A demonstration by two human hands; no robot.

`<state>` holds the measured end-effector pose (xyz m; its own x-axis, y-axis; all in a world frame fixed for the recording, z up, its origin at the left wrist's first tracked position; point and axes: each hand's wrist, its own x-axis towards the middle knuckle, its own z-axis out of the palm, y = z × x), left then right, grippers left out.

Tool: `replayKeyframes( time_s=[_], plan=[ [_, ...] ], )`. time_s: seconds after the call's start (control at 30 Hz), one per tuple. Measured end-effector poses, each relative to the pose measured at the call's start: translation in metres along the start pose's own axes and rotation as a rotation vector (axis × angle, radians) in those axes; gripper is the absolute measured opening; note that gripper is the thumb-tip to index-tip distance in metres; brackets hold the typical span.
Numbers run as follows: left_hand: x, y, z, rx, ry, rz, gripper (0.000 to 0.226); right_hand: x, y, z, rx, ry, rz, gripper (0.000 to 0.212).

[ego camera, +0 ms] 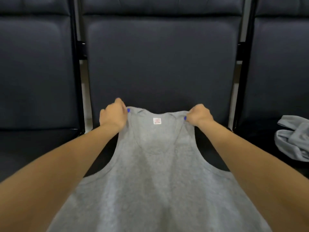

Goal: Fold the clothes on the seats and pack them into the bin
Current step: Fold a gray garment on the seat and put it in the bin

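Pinching grey tank top (pixel 150 173) at both shoulder straps: left hand (pixel 113 114) clenched on the left strap, right hand (pixel 199 117) clenched on the right strap. Stretching the neckline taut between the two fists, white label (pixel 157 121) facing up just below the collar edge. Spreading the tank top flat over the middle seat (pixel 158 64), hem end running out of frame toward the camera. Lying crumpled to the right of the tank top, on the neighbouring seat: second grey garment (pixel 294 141), well apart, untouched.
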<state>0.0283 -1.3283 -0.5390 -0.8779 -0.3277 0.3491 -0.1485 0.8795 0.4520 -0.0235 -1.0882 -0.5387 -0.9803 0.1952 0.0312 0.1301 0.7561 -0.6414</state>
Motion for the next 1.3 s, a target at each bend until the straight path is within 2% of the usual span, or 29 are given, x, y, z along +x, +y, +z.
replayKeyframes(
  time_s=[0.07,0.13,0.17,0.23,0.33,0.53,0.63,0.77,1.0,1.13,1.23,1.3],
  plan=[
    [-0.002,0.010,-0.008,-0.153,0.135,0.033,0.009,-0.004,-0.002,-0.009,0.084,0.062,-0.022,0.013],
    [-0.008,0.018,-0.019,-0.183,0.173,0.101,0.011,-0.015,-0.003,-0.025,0.172,0.094,-0.057,0.007],
    [-0.011,0.021,-0.027,-0.190,0.183,0.128,0.015,-0.023,-0.003,-0.034,0.224,0.096,-0.082,0.011],
    [-0.019,0.025,-0.048,-0.228,0.201,0.167,0.016,-0.044,-0.003,-0.055,0.306,0.049,-0.140,0.018],
    [-0.041,0.034,-0.091,-0.300,0.203,0.235,0.014,-0.089,-0.003,-0.090,0.333,-0.084,-0.209,0.016],
    [-0.114,0.050,-0.175,-0.348,0.234,0.409,0.014,-0.184,0.007,-0.163,0.335,-0.093,-0.321,0.006],
    [-0.155,0.049,-0.209,-0.332,0.211,0.483,0.008,-0.228,0.013,-0.192,0.291,-0.149,-0.389,0.006],
    [-0.212,0.039,-0.233,-0.358,0.038,0.567,0.002,-0.275,0.028,-0.218,0.136,-0.269,-0.438,0.007],
    [-0.293,0.014,-0.235,-0.473,-0.234,0.533,0.004,-0.322,0.063,-0.212,-0.060,-0.591,-0.489,0.014],
    [-0.329,-0.013,-0.211,-0.474,-0.422,0.510,0.021,-0.336,0.083,-0.191,-0.180,-0.846,-0.462,0.019],
    [-0.355,-0.031,-0.190,-0.388,-0.672,0.536,0.040,-0.343,0.092,-0.172,-0.278,-1.007,-0.420,0.014],
    [-0.357,-0.038,-0.180,-0.305,-0.819,0.489,0.033,-0.342,0.088,-0.163,-0.355,-1.064,-0.361,0.013]
  ],
)
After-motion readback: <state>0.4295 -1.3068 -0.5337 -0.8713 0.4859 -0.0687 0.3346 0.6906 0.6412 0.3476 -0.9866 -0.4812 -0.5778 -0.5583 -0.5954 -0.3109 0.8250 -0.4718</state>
